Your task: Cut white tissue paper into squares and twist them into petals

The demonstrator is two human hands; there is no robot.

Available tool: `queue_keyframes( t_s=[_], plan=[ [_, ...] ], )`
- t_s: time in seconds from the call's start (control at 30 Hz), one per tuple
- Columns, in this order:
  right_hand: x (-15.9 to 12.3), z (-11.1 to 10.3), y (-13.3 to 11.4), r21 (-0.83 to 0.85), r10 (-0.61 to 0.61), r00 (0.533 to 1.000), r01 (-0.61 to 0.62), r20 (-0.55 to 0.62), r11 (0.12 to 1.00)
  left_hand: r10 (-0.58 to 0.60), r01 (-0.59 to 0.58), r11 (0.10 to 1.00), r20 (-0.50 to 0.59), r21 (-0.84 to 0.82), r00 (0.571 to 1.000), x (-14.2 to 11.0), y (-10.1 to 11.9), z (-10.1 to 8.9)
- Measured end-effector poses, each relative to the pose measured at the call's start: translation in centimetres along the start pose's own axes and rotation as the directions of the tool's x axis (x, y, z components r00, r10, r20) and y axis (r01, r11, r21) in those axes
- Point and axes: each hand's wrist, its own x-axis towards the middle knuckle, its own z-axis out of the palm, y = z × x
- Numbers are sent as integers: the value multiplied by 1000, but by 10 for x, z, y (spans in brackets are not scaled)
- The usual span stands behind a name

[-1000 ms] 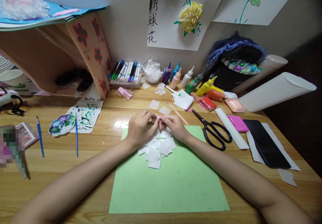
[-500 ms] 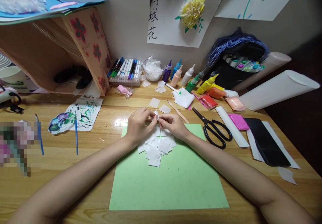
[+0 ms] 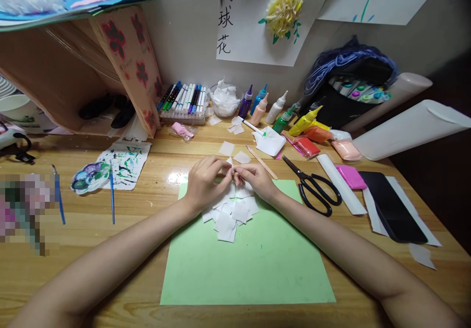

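Between the fingertips of my left hand (image 3: 206, 181) and my right hand (image 3: 256, 179) is a small white paper piece (image 3: 230, 161), its pointed tip sticking up. Both hands pinch it, their fingertips almost meeting. Below them, several white paper squares (image 3: 225, 226) overlap in a fan on a green sheet (image 3: 250, 274). A bit of green shows at the middle of the fan. My hands hide the upper part of the fan and the lower part of the pinched piece.
Black-handled scissors (image 3: 317, 190) lie right of my right hand, near a wooden stick (image 3: 262, 162). Behind stand a bowl of white paper (image 3: 225, 103), a marker box (image 3: 184, 116) and several paint bottles (image 3: 276, 109). A phone (image 3: 393, 210) lies far right; a paint palette (image 3: 88, 178) is at left.
The tip of the paper piece now shows above my fingertips, and its tilt has shifted slightly. My hands stay in place, pinching. The whole view has moved a little.
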Motion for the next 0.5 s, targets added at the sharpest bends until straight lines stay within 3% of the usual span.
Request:
queue_keyframes(
  t_s=[0.27,0.5],
  plan=[
    [0,1,-9,-40,-16,1000,16,-3,999,61,-60,997,-20,48,998,0,0,0],
    [1,-1,-2,-31,-12,1000,13,22,999,100,-99,994,-26,55,995,0,0,0]
  ],
)
